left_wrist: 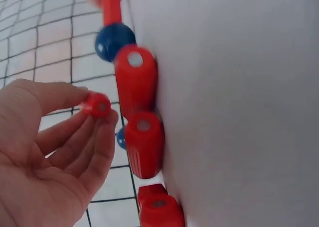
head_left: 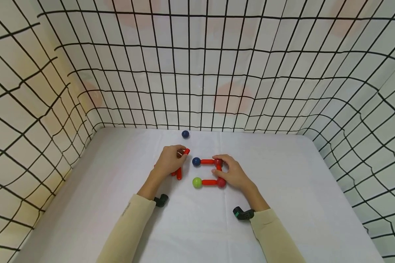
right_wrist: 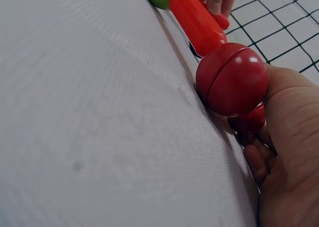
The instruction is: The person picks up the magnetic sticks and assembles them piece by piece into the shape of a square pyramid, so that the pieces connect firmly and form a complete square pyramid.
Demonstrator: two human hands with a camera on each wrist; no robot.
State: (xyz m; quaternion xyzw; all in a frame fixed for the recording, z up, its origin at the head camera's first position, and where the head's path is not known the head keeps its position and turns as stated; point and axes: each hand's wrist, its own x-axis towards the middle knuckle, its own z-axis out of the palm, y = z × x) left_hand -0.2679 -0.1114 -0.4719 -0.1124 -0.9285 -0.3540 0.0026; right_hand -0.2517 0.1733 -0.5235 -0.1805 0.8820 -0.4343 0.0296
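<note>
My left hand [head_left: 168, 159] pinches a red magnetic rod [head_left: 187, 151] between thumb and fingertips, just above the table; its metal end disc faces the camera in the left wrist view. My right hand [head_left: 234, 173] grips the right side of a U-shaped rod-and-ball frame lying on the cloth. That frame has a blue ball [head_left: 196, 161] and a green ball [head_left: 197, 182] at its left ends. Red rods [head_left: 209, 182] join them to two dark red balls [head_left: 221, 182] on the right, linked by another red rod partly behind my fingers.
Several loose red rods [head_left: 179, 174] lie under and beside my left hand, partly hidden by it. A loose blue ball [head_left: 185, 134] sits near the table's far edge. Black wire mesh [head_left: 202, 84] stands along the back and sides of the white-covered table [head_left: 197, 233].
</note>
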